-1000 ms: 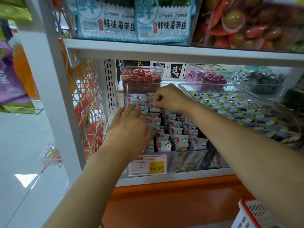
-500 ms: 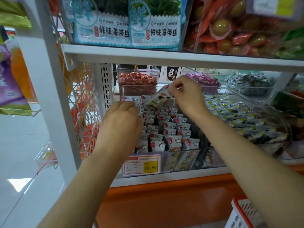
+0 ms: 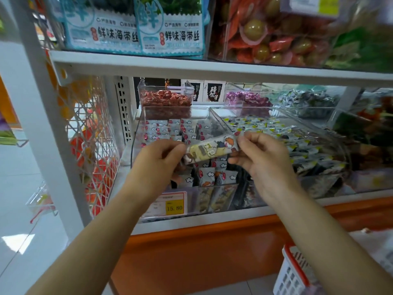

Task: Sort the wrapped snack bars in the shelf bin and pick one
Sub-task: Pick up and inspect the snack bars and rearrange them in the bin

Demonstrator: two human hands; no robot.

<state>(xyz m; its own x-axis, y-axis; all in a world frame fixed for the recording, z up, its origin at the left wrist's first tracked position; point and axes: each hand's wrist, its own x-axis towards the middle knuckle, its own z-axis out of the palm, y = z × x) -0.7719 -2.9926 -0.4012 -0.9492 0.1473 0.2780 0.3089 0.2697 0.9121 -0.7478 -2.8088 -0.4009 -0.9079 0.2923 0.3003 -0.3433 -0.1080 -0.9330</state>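
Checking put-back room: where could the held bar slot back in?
A dark gap at back right, between the clear bin's right wall and standing bars. Front rows are packed; left hand and right hand hold the snack bar above.

Between left hand [image 3: 157, 165] and right hand [image 3: 261, 160], snack bar [image 3: 210, 149] above shelf bin [image 3: 136, 135]; price tag [image 3: 168, 204] on its front.

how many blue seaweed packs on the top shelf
2: left blue seaweed pack and right blue seaweed pack, side by side on the top shelf. More may hide behind.
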